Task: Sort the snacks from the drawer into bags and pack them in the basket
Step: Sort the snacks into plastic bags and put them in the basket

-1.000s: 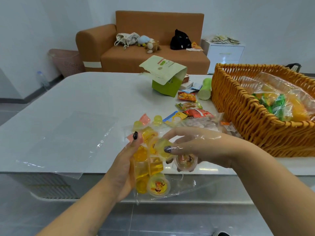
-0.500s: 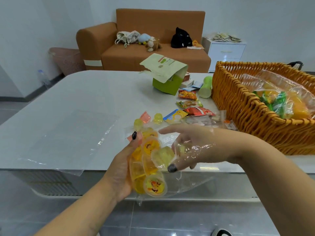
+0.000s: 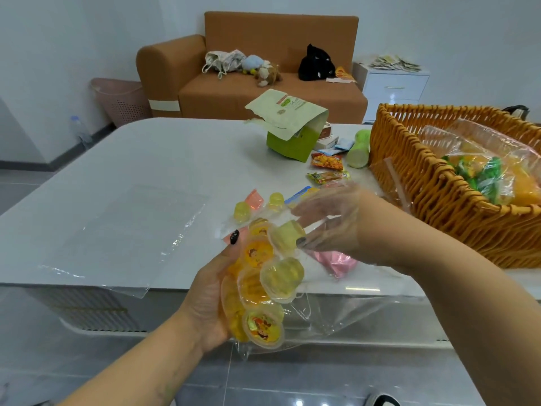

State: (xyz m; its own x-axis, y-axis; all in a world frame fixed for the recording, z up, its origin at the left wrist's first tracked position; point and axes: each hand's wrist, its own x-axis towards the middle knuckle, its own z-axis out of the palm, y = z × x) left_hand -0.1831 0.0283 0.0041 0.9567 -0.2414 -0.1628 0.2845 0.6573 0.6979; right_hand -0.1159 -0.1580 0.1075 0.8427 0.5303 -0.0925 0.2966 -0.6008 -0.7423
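- Head view: left hand grip holds a clear bag of jelly cups at the worktop edge.
- Right hand, inside the bag, pinches one jelly cup.
- Basket stands right.

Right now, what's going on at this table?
A person is bagging jelly cups. The left hand grips a clear bag full of jelly cups; the right hand, inside the bag's mouth, pinches one pale cup. Loose cups and packets wait on the table; the wicker basket already holds filled bags.
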